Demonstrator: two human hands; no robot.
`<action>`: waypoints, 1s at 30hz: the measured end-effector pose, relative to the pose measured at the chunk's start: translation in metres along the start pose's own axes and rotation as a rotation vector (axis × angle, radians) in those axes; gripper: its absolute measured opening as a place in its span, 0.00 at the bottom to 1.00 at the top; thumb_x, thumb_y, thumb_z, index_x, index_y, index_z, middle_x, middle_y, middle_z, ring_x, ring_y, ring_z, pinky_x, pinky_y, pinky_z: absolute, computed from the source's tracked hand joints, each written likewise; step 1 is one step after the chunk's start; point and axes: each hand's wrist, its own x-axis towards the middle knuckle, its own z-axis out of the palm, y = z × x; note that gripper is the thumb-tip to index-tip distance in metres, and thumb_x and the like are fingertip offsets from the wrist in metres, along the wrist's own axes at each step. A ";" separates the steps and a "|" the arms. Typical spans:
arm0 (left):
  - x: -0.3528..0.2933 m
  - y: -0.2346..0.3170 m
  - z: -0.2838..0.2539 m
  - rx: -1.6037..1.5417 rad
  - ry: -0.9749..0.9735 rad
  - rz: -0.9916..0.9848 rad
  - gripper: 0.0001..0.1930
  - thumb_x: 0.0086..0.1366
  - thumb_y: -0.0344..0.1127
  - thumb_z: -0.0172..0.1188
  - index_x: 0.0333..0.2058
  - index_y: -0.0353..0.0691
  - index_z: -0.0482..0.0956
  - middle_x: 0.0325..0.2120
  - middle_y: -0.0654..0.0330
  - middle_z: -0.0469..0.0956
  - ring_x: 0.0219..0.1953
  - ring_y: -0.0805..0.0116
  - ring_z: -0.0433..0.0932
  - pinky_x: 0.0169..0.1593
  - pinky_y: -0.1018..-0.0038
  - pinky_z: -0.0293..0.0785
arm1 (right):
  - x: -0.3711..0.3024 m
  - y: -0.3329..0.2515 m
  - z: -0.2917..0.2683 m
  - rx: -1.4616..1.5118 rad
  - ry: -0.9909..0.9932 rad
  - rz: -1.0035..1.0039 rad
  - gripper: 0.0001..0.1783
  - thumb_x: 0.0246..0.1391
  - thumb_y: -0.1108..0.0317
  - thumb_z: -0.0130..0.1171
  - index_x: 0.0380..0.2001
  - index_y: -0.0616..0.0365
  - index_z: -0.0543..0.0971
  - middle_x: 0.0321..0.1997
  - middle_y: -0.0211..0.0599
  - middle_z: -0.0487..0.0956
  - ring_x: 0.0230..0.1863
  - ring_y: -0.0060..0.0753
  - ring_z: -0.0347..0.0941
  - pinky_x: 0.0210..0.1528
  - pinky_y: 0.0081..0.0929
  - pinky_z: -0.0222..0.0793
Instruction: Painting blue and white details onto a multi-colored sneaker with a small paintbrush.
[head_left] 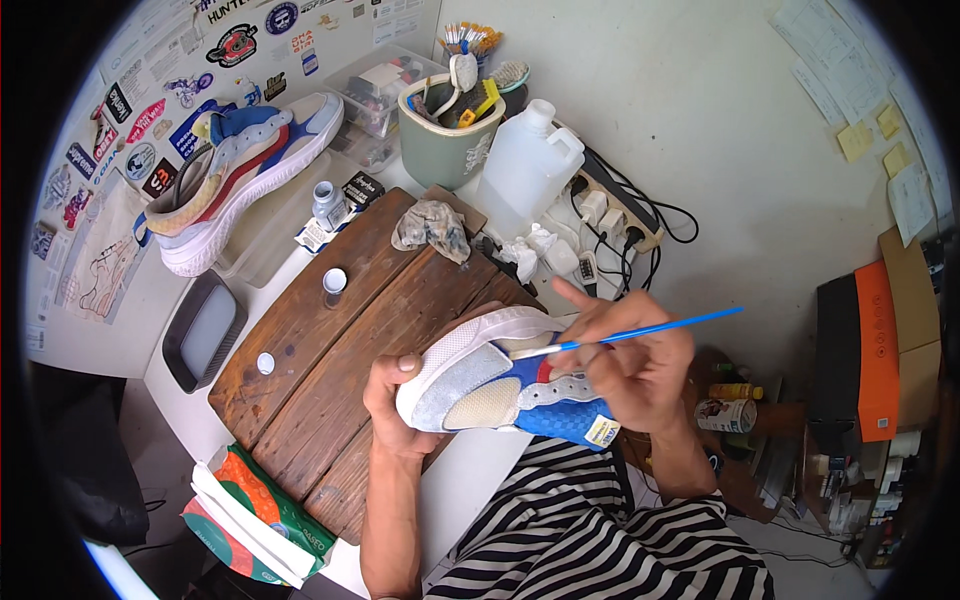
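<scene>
A sneaker [480, 400] in white, grey, cream and blue lies on its side, held above the near edge of the wooden board. My left hand [395, 405] grips it by the toe, thumb over the sole's edge. In my right hand [640, 365] is a thin paintbrush [660, 327] with a blue handle, pinched between the fingers. Its pale tip meets the shoe's side panel close to the white midsole. A small open jar [335, 282] and a white cap [265, 363] sit on the board, beyond my left hand.
The dark wooden board [300, 400] carries a crumpled, stained rag [432, 228]. Behind it stand a second sneaker [245, 180], a small bottle [328, 205], a green bin [450, 135] of brushes and a jug [530, 165]. Chargers and cables crowd a power strip [620, 205]. A tissue pack [260, 520] lies near left.
</scene>
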 end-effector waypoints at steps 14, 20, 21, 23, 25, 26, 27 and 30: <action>-0.019 -0.027 0.060 -0.350 -0.513 -0.055 0.52 0.49 0.60 0.55 0.67 0.27 0.58 0.52 0.37 0.75 0.49 0.50 0.80 0.50 0.61 0.78 | -0.074 0.030 -0.081 0.195 0.951 0.277 0.14 0.69 0.60 0.50 0.51 0.57 0.71 0.51 0.44 0.80 0.55 0.35 0.74 0.64 0.45 0.65; -0.022 -0.042 0.082 -0.141 -0.535 0.012 0.68 0.33 0.53 0.61 0.74 0.36 0.37 0.71 0.42 0.52 0.72 0.50 0.54 0.76 0.60 0.43 | -0.065 0.043 -0.087 0.406 1.067 0.262 0.21 0.70 0.52 0.48 0.58 0.52 0.69 0.64 0.38 0.74 0.64 0.36 0.67 0.69 0.44 0.60; -0.024 -0.043 0.082 -0.139 -0.498 -0.010 0.70 0.30 0.51 0.61 0.74 0.37 0.37 0.71 0.42 0.53 0.72 0.50 0.55 0.76 0.61 0.42 | -0.063 0.046 -0.089 0.379 1.030 0.254 0.21 0.71 0.53 0.47 0.58 0.52 0.69 0.64 0.39 0.73 0.65 0.36 0.67 0.68 0.43 0.61; -0.027 -0.044 0.081 -0.160 -0.487 -0.034 0.71 0.27 0.49 0.62 0.74 0.38 0.37 0.71 0.43 0.53 0.73 0.51 0.55 0.76 0.62 0.41 | -0.060 0.050 -0.092 0.450 1.048 0.271 0.20 0.72 0.55 0.45 0.59 0.53 0.69 0.64 0.39 0.74 0.66 0.38 0.66 0.68 0.41 0.63; -0.029 -0.044 0.080 -0.098 -0.526 -0.046 0.73 0.25 0.48 0.63 0.74 0.39 0.36 0.71 0.43 0.52 0.73 0.52 0.55 0.76 0.62 0.41 | -0.058 0.055 -0.096 0.634 1.011 0.212 0.19 0.73 0.57 0.43 0.59 0.54 0.70 0.64 0.39 0.74 0.67 0.38 0.66 0.67 0.41 0.65; -0.029 -0.044 0.080 -0.099 -0.563 -0.054 0.72 0.26 0.48 0.63 0.74 0.39 0.36 0.71 0.43 0.52 0.73 0.52 0.55 0.76 0.62 0.41 | -0.057 0.058 -0.098 0.666 1.012 0.209 0.19 0.74 0.58 0.42 0.59 0.56 0.70 0.64 0.40 0.74 0.67 0.38 0.66 0.67 0.41 0.65; -0.030 -0.044 0.080 -0.088 -0.523 -0.066 0.71 0.28 0.48 0.62 0.75 0.40 0.36 0.71 0.44 0.52 0.73 0.52 0.55 0.76 0.62 0.42 | -0.057 0.060 -0.099 0.672 0.987 0.205 0.19 0.74 0.58 0.42 0.59 0.56 0.70 0.64 0.40 0.74 0.67 0.38 0.66 0.67 0.41 0.65; -0.031 -0.044 0.078 -0.106 -0.503 -0.128 0.68 0.32 0.49 0.61 0.75 0.41 0.36 0.72 0.45 0.52 0.72 0.52 0.55 0.76 0.62 0.43 | -0.055 0.065 -0.099 0.671 0.984 0.220 0.19 0.74 0.58 0.42 0.58 0.57 0.70 0.63 0.40 0.74 0.66 0.38 0.67 0.67 0.41 0.66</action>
